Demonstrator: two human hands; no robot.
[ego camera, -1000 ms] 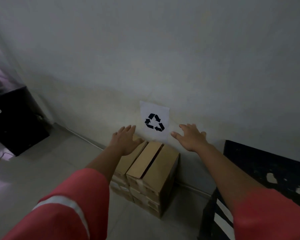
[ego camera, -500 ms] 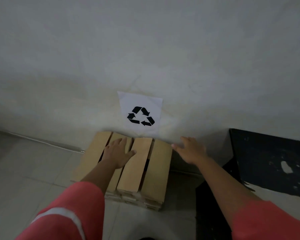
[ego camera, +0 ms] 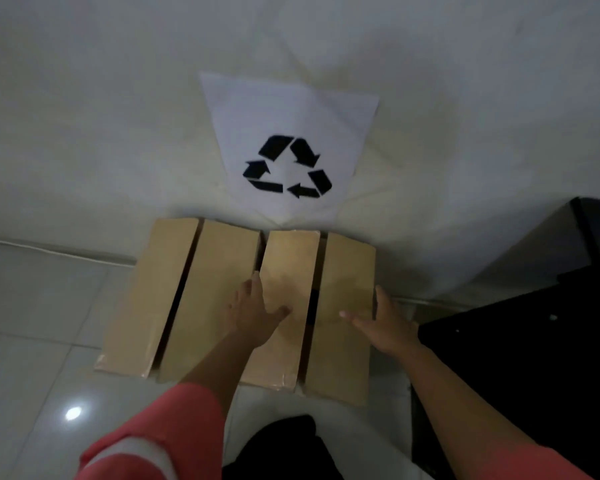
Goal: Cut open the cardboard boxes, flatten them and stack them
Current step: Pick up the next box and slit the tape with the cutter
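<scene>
Several long brown cardboard boxes (ego camera: 215, 299) lie side by side on the floor against the wall, stacked in layers. My left hand (ego camera: 253, 310) lies flat on top, over the gap between the two middle boxes, thumb on the third box. My right hand (ego camera: 385, 323) is spread at the right edge of the rightmost box (ego camera: 343, 344), thumb on its top and fingers down its side. Neither hand holds anything.
A white sheet with a black recycling symbol (ego camera: 288, 164) is stuck to the wall just above the boxes. A black piece of furniture (ego camera: 534, 323) stands close on the right. Pale glossy floor tiles (ego camera: 39, 341) extend to the left.
The view has closed in on the boxes and tilted down. My right hand came from beside the stack onto the rightmost box's edge; my left hand shifted right across the tops.
</scene>
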